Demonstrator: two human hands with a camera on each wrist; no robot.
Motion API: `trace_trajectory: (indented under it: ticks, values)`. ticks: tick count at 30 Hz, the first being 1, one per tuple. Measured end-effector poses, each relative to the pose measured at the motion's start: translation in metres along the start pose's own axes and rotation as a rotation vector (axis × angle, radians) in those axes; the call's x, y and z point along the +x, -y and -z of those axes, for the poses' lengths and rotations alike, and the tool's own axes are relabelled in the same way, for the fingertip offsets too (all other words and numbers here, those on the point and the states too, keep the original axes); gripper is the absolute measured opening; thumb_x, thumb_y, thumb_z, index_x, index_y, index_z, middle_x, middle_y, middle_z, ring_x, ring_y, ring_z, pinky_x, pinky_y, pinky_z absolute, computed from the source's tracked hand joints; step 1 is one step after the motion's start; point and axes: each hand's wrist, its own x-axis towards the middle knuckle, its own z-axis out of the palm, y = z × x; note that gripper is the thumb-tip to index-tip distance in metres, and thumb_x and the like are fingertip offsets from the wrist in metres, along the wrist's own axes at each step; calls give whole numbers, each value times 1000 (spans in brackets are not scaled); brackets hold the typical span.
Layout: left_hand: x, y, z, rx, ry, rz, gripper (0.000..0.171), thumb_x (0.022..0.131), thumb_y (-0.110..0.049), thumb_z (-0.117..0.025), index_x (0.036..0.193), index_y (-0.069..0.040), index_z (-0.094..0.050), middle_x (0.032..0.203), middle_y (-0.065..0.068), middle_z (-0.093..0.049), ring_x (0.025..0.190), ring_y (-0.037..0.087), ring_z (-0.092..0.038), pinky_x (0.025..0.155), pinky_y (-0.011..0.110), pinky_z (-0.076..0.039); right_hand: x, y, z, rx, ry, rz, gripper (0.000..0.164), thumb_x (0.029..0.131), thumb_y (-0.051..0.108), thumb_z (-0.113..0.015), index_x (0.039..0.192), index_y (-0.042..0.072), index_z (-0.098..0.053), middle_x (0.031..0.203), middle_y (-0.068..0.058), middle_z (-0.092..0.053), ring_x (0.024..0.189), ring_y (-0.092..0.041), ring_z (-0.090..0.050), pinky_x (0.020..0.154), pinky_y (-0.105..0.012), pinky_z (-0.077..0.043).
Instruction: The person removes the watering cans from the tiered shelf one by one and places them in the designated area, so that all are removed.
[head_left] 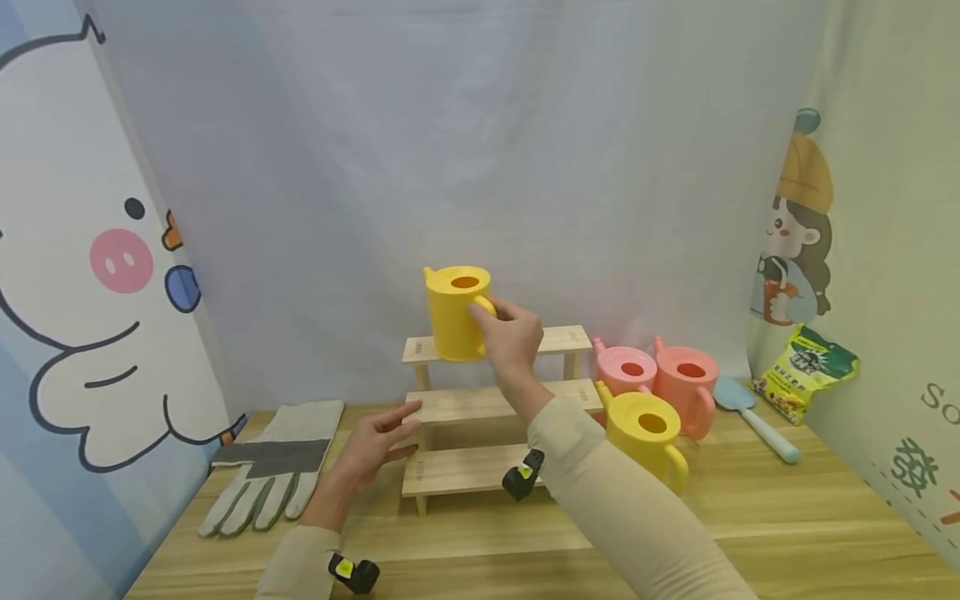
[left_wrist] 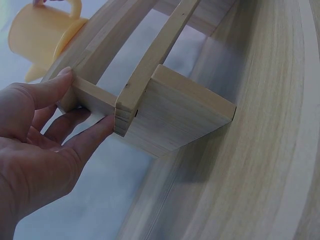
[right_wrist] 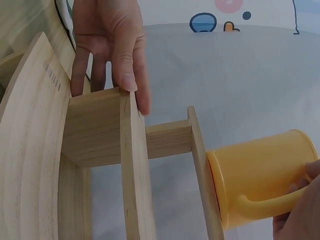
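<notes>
My right hand (head_left: 516, 337) grips a yellow watering can (head_left: 453, 317) by its handle, fingers curled round it and thumb on top. The can is upright, its spout pointing left; in the right wrist view its base is right at the top board of a three-step wooden stand (head_left: 468, 404). At the stand's left end is my left hand (head_left: 375, 442). In the left wrist view, its fairly straight fingers (left_wrist: 92, 137) touch the end of the stand, with the thumb tip at the middle step's edge.
Right of the stand are a second yellow watering can (head_left: 633, 425), a pink one (head_left: 624, 367) and a coral one (head_left: 684, 375). Beyond them lie a blue trowel (head_left: 761, 429) and a green snack-like packet (head_left: 806, 375). A grey-and-white work glove (head_left: 281, 467) lies at left. A curtain (head_left: 465, 167) hangs behind.
</notes>
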Motion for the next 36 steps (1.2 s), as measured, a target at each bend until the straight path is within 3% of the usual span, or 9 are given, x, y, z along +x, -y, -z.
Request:
trace_trajectory:
  ticks: [8,19,26,36]
  values:
    - [0,0,0,-6,8,-1,52,102,-14,-61,149,1,-45,161,20,-25,148,37,-19,103,47,-50,0,5,4,25,14,-84,23,82,18,-80,102,6,-80,97,-7,-74,89,-22,-70,74,-36,-63]
    - [2,3,0,-16,-21,9,50,101,-14,-63,147,-1,-49,160,17,-29,147,36,-23,100,44,-53,-3,6,11,65,53,-80,22,81,16,-79,99,4,-79,97,-9,-73,89,-23,-69,74,-38,-63]
    - [2,3,1,-6,-2,-3,52,101,-15,-62,148,-2,-47,160,16,-29,148,36,-22,101,45,-52,-2,11,16,102,55,-35,20,80,12,-77,97,1,-77,92,-9,-71,84,-21,-67,75,-37,-62]
    - [0,1,-1,-7,0,1,51,102,-14,-61,149,-1,-47,160,17,-28,148,36,-22,101,44,-52,-6,19,36,140,64,-20,23,80,11,-79,100,1,-75,94,-10,-71,86,-20,-67,80,-37,-61]
